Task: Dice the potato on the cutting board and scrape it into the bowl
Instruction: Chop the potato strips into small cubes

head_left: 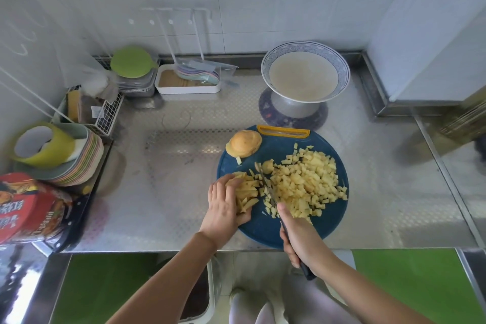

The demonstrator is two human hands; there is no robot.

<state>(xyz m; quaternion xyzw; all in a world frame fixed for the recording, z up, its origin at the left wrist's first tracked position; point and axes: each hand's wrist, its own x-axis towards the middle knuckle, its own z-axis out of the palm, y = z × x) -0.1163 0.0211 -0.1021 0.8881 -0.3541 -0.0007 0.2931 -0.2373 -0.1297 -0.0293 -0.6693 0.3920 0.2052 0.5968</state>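
Observation:
A round blue cutting board [265, 229] lies on the steel counter. A heap of diced potato [309, 183] covers its right half. My left hand [223, 204] grips a bundle of potato strips [246, 192] on the board's left side. My right hand [299, 239] holds a black-handled knife [267, 187], its blade down across the strips just right of my left fingers. A potato end piece [244, 143] sits at the board's far left edge. The blue-rimmed bowl [342, 71] stands behind the board, tilted on a base.
A white tray [188, 90] with utensils and a green lid [131, 62] stand at the back left. Stacked plates [86, 163] with a yellow-green cup, a wire basket [106, 116] and a red packet [29, 208] crowd the left side. The counter's front edge runs just below the board.

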